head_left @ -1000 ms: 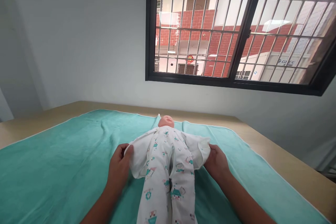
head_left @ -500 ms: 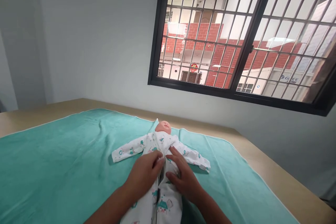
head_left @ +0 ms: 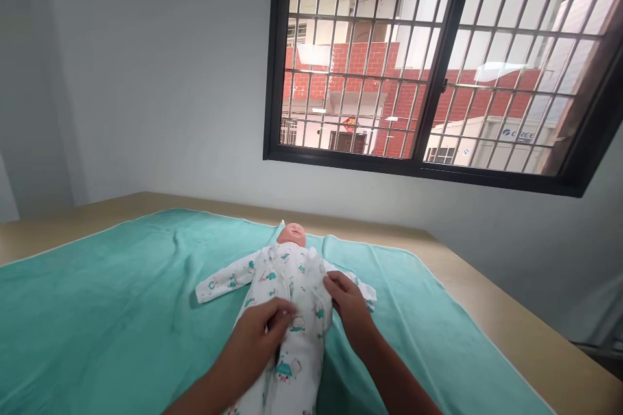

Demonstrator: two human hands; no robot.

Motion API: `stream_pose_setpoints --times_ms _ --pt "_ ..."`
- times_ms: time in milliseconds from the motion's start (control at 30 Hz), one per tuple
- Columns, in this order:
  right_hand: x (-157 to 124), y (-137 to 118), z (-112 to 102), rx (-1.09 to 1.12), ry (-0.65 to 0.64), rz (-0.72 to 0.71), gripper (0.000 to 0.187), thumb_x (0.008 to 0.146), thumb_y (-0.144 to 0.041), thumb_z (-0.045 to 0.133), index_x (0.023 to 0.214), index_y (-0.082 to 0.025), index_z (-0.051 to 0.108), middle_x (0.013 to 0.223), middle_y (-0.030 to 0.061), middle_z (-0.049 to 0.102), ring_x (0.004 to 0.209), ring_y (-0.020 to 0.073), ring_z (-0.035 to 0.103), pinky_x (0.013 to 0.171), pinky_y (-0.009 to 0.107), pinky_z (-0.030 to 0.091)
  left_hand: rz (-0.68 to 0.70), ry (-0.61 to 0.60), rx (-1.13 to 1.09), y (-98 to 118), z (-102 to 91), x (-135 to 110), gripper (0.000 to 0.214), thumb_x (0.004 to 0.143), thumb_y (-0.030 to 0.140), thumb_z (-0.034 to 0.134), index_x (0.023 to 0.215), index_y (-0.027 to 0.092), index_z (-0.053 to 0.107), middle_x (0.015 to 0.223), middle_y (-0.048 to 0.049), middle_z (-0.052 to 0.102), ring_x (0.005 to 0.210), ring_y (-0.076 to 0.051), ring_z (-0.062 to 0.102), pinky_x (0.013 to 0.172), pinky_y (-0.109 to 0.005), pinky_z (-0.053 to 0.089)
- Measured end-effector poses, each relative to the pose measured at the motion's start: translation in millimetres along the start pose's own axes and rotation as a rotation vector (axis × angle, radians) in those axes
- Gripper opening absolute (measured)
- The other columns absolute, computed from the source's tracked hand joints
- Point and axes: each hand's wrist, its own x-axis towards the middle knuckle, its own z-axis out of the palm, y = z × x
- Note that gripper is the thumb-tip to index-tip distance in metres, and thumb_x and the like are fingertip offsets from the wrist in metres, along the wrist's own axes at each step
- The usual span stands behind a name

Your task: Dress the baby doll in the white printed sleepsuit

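Note:
A baby doll lies on its back on a teal blanket, with its head at the far end. It wears a white romper printed with small teal figures, whose sleeves spread out to both sides. My left hand is over the middle of the romper's front, fingers curled and thumb close to the forefinger; what is between them is hidden. Higher up, at the doll's chest on the right, my right hand pinches a fold of the romper's front. A dark gap in the cloth shows beneath my left hand.
The blanket covers most of a light wooden table, whose bare border shows at the back and right. Behind it stands a pale wall with a barred, black-framed window.
My right hand has moved up and to the right, from lying spread on the romper to pinching its cloth. My left hand has come slightly nearer me. The front gap is more covered.

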Motion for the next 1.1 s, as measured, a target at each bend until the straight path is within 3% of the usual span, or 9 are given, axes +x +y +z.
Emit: stream_pose_setpoints --times_ms 133,233,367,467,567,667,767,967,1100 --pt "-1.9 -5.1 -1.9 0.292 -0.055 0.069 0.035 0.077 -0.053 0.066 0.087 -0.019 0.066 0.078 0.0022 0.065 0.071 0.0166 0.056 0.064 0.027 0.044 -0.062 0.093 -0.152 12.5 -4.7 28.1 0.037 0.083 0.044 0.051 0.107 0.020 0.065 0.082 -0.0021 0.063 0.072 -0.017 0.056 0.060 -0.025 0.044" --pt "-3.0 -2.0 -0.6 0.351 -0.110 0.067 0.031 0.077 -0.049 0.067 0.089 -0.020 0.067 0.075 0.0008 0.063 0.067 0.0149 0.054 0.063 0.027 0.043 -0.144 -0.030 -0.290 19.4 5.4 50.9 0.052 0.080 0.052 0.054 0.119 0.019 0.058 0.084 -0.0032 0.064 0.068 -0.017 0.059 0.049 -0.022 0.042" --pt "-2.1 8.4 0.5 0.133 -0.217 0.029 0.032 0.073 -0.049 0.070 0.074 -0.017 0.068 0.065 -0.0014 0.058 0.062 0.0117 0.048 0.060 0.025 0.039 -0.140 -0.090 -0.395 21.3 19.0 65.8 0.038 0.079 0.054 0.056 0.089 0.018 0.060 0.061 0.0036 0.055 0.051 -0.011 0.049 0.043 -0.020 0.033" --pt "-0.4 14.6 -0.3 -0.019 -0.212 0.004 0.033 0.076 -0.050 0.067 0.079 -0.017 0.071 0.071 0.0006 0.062 0.068 0.0136 0.052 0.063 0.027 0.042 -0.141 0.050 -0.415 18.2 17.9 56.0 0.028 0.079 0.045 0.057 0.071 0.021 0.046 0.053 0.0089 0.042 0.044 -0.008 0.042 0.044 -0.020 0.030" --pt "2.2 20.2 -2.8 -0.093 -0.129 -0.052 0.039 0.080 -0.052 0.062 0.105 -0.023 0.070 0.108 0.0057 0.068 0.101 0.0224 0.059 0.086 0.036 0.049 -0.172 0.142 -0.309 14.0 11.5 31.4 0.014 0.077 0.030 0.054 0.074 0.023 0.043 0.055 0.0101 0.038 0.046 -0.009 0.041 0.047 -0.021 0.031" --pt "3.0 27.3 -5.2 -0.259 -0.133 -0.119 0.051 0.084 -0.055 0.057 0.127 -0.028 0.060 0.147 0.0041 0.046 0.138 0.0255 0.036 0.117 0.045 0.026 -0.175 0.084 -0.085 12.8 4.9 7.5 0.008 0.070 0.016 0.048 0.074 0.023 0.046 0.055 0.0085 0.039 0.053 -0.011 0.042 0.051 -0.022 0.029" --pt "-0.1 33.7 -5.7 -0.378 -0.181 -0.110 0.056 0.087 -0.057 0.050 0.136 -0.028 0.052 0.155 0.0024 0.034 0.145 0.0238 0.024 0.123 0.046 0.014 -0.153 0.002 -0.041 12.4 -5.1 3.2 0.012 0.068 0.014 0.044 0.074 0.022 0.050 0.053 0.0081 0.038 0.053 -0.012 0.042 0.052 -0.022 0.029" --pt "-1.6 27.6 -2.2 -0.406 -0.222 -0.162 0.056 0.088 -0.056 0.051 0.138 -0.030 0.050 0.154 0.0009 0.035 0.146 0.0240 0.023 0.122 0.047 0.015 -0.108 0.311 -0.020 -16.0 -36.6 68.8 0.020 0.082 0.034 0.045 0.090 0.022 0.058 0.065 0.0045 0.055 0.062 -0.015 0.055 0.059 -0.024 0.039" --pt "21.6 11.2 12.0 -0.389 -0.093 -0.123 0.050 0.087 -0.059 0.049 0.118 -0.024 0.065 0.131 0.0065 0.062 0.127 0.0264 0.051 0.111 0.043 0.035 -0.126 0.261 0.235 -34.5 -42.4 121.5 0.034 0.085 0.040 0.044 0.105 0.020 0.061 0.096 -0.0047 0.067 0.085 -0.018 0.063 0.073 -0.026 0.044"
